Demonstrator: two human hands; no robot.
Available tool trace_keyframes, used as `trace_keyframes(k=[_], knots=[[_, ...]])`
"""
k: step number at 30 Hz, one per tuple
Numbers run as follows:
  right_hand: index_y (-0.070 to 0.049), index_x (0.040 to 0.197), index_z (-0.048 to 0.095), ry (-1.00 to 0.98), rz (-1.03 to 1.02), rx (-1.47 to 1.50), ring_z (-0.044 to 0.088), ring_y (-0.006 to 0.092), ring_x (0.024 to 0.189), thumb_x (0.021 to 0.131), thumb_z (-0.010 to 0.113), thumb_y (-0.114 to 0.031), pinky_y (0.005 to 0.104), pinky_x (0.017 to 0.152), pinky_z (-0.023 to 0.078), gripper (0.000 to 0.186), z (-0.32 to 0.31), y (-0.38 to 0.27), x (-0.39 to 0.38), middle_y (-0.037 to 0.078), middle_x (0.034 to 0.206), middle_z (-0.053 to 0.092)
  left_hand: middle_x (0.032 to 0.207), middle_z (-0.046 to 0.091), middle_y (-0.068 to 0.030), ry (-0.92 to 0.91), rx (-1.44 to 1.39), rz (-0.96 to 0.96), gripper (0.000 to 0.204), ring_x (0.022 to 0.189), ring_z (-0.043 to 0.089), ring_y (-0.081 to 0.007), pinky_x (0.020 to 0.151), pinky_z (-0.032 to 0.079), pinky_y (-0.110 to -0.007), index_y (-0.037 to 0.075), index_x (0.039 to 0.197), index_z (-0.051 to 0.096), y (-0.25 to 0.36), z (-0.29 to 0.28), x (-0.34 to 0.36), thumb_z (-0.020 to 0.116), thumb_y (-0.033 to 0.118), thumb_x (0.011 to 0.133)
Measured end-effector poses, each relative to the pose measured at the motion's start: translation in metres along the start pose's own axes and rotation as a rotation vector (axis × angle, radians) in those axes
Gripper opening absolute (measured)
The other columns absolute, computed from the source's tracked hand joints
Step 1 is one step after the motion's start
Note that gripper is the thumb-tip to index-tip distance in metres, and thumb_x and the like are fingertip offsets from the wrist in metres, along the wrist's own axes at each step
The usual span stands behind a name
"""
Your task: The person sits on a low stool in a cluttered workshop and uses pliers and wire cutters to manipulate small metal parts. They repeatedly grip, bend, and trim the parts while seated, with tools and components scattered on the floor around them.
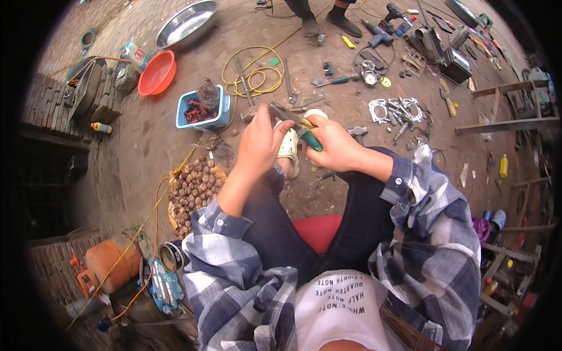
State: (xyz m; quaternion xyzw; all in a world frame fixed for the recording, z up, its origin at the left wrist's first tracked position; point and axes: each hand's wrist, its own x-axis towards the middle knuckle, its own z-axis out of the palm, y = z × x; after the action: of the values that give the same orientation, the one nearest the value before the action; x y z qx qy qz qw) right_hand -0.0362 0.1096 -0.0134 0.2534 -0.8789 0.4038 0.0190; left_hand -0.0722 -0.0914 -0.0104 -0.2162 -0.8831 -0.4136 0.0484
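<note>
My right hand (336, 143) is wrapped round a tool with a green handle (310, 139); its yellowish far part sits between my two hands, and its kind cannot be made out. My left hand (260, 140) is closed on a dark elongated metal piece (283, 113), which reaches from the fingertips toward the right hand and seems to meet the tool. Both hands are held over the ground between my knees, above a pale clog (288, 153) on my foot. A light blue basin (223, 114) with dark reddish clumps stands beyond the left hand.
Walnuts (196, 187) lie heaped at left, near an orange gas cylinder (114, 262). Farther off are a red basin (158, 74), a steel basin (187, 24) and a coiled yellow hose (252, 79). Metal parts (398, 111) and a drill (391, 17) are spread at right; another person's feet (344, 22) are ahead.
</note>
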Motion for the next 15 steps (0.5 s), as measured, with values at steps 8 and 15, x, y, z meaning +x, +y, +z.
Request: trace_keyframes(k=[8,15], knots=[[0.002,0.073,0.059,-0.184,-0.088,0.092,0.053,0.0396,0.092,0.07,0.063,-0.014,0.045,0.079,0.045,0.016,-0.004,0.011,-0.008,0.022,0.097,0.05,0.071,0.066,-0.014,-0.091,-0.11,-0.053,0.044,0.064,0.066,-0.0286,0.058,0.048,-0.034,-0.003,0.094,0.051,0.003,-0.009,-0.009,0.079,0.026,0.078],[0.001,0.073,0.058,-0.262,-0.172,0.094,0.051,0.0408,0.092,0.069,0.064,-0.014,0.0462,0.078,0.045,0.017,-0.003,0.018,-0.015,0.024,0.1,0.047,0.1,0.068,-0.0069,-0.351,-0.56,-0.147,0.03,0.09,0.063,-0.0104,0.077,0.051,-0.028,-0.002,0.106,0.06,0.001,-0.011,-0.014,0.075,0.008,0.081]])
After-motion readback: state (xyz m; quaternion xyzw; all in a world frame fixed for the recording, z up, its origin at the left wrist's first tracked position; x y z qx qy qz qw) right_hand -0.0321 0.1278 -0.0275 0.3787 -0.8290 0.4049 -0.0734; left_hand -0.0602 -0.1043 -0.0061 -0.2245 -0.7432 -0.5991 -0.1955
